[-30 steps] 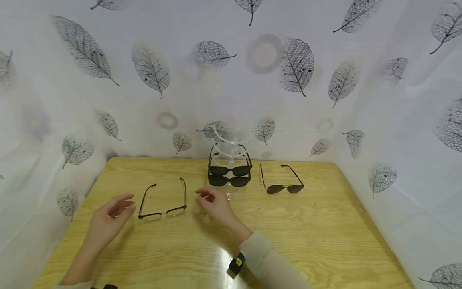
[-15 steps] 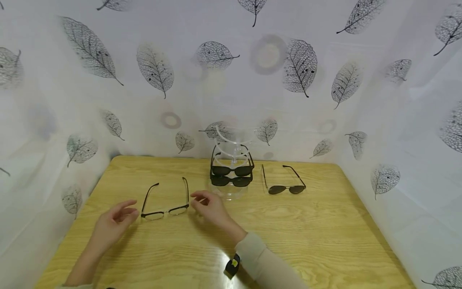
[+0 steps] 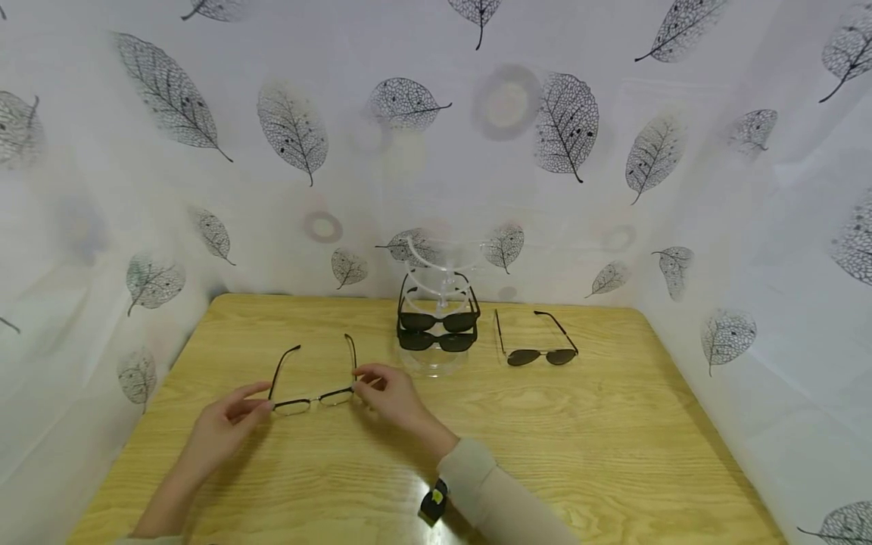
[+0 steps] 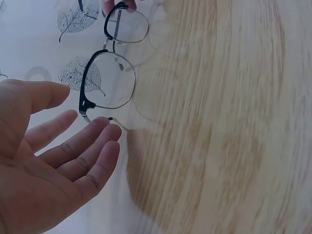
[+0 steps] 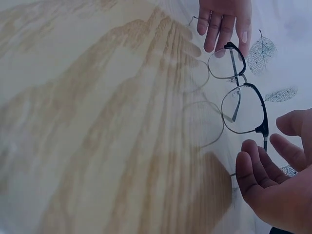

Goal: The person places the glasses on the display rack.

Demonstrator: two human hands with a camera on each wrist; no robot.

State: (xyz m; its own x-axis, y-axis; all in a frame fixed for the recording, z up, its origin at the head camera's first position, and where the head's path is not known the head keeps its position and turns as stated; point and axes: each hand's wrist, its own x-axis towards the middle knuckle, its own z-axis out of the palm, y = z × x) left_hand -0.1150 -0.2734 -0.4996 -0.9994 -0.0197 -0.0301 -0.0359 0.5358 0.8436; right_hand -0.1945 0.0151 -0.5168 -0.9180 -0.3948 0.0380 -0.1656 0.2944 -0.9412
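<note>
Head view: a person's left hand [image 3: 221,430] and right hand [image 3: 395,397] flank a pair of glasses [image 3: 293,402], one at each front corner. The left hand's thumb and forefinger are parted, the gap plain from the left wrist, with the other fingers loosely bent; the right hand's thumb and forefinger are likewise apart in the right wrist view. Fingertips on both sides lie right at the hinges; whether any touches the frame cannot be told.

The glasses rest on a wood-grain table [image 3: 599,454], left of centre, with clear lenses in thin metal rims under black brows. The lenses face the person, and the open temples point toward the back. The rims are mirrored in the glossy tabletop.

Beyond the right hand, near the back edge, a clear stand [image 3: 433,370] bears two dark sunglasses, an upper pair [image 3: 416,322] close above a lower pair [image 3: 417,341], both facing forward. Just to their right, aviators [image 3: 523,357] lie on the table, temples open. In the foreground, a black device [image 3: 434,502] with a yellow-green mark sits beside the cuff of a pale sleeve [image 3: 507,503]. A white sheet [image 3: 409,178] printed with dark leaves rises behind.
</note>
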